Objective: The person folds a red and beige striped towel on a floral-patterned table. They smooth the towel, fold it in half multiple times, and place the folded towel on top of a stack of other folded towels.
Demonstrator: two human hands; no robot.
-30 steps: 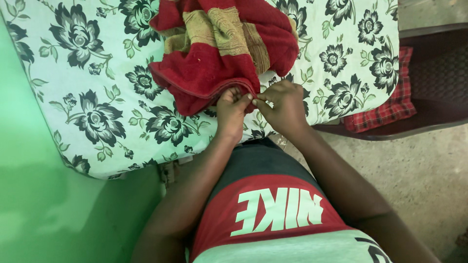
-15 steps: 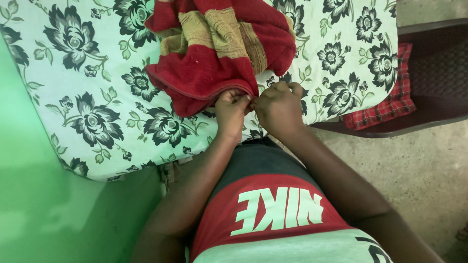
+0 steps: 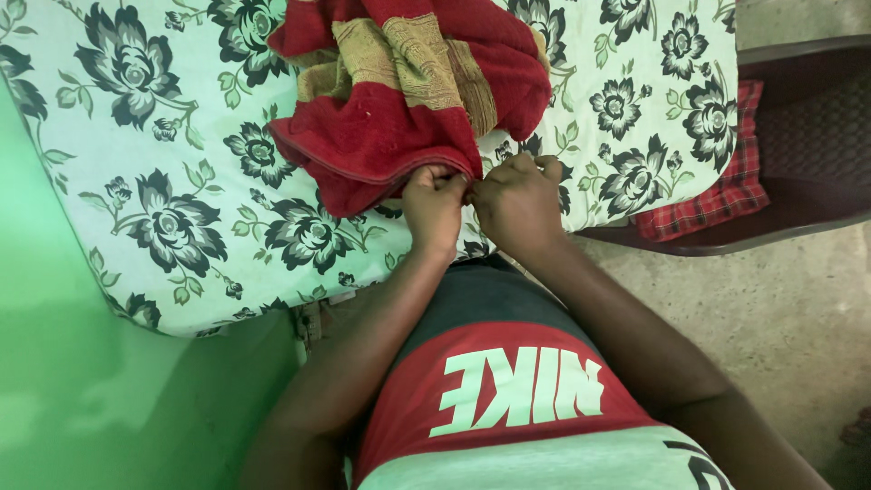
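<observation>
A crumpled red towel (image 3: 399,100) with tan-gold bands lies on a bed covered by a pale sheet (image 3: 181,154) printed with dark flowers. My left hand (image 3: 433,207) pinches the towel's near corner at the bed's front edge. My right hand (image 3: 517,200) is pressed against the left one, its fingers closed on the same corner of the towel. Both fists touch at the knuckles. The corner itself is mostly hidden inside my fingers.
A green wall (image 3: 82,381) runs along the left of the bed. To the right stands a dark brown chair (image 3: 807,136) with a red checked cloth (image 3: 726,195) draped on it. Grey concrete floor (image 3: 771,318) lies at the lower right.
My right hand has moved left and closed up against the left hand at the towel's corner. The towel has barely shifted.
</observation>
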